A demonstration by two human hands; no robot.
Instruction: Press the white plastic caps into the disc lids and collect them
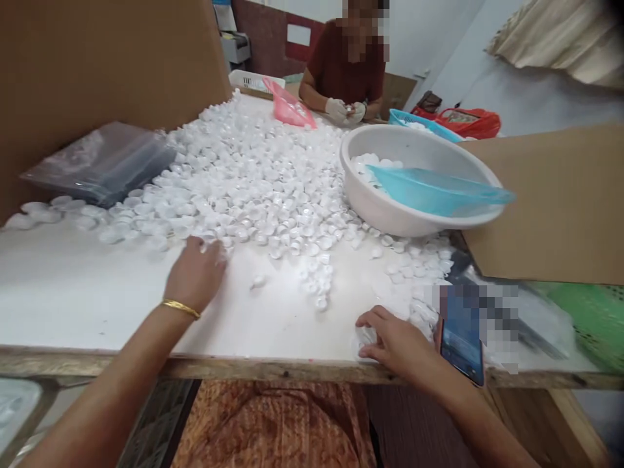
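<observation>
A large heap of small white plastic caps (263,175) spreads over the white table. At the heap's near edge is my left hand (195,276), its fingers curled down among the caps and blurred; what they grip is hidden. My right hand (397,338) rests near the table's front edge, thumb and fingers closed around a whitish, translucent cap (364,339). Between my hands lie a small cluster of caps (316,279) and a single cap (258,281). More caps (422,279) are spread beyond my right hand.
A white basin (419,224) with caps and a blue scoop-like tray (429,188) stands right. A phone (461,344) lies beside my right forearm. Plastic-wrapped sheets (104,162) and cardboard (97,58) are left. Across the table sits a gloved person (341,71) near a pink scoop (290,107).
</observation>
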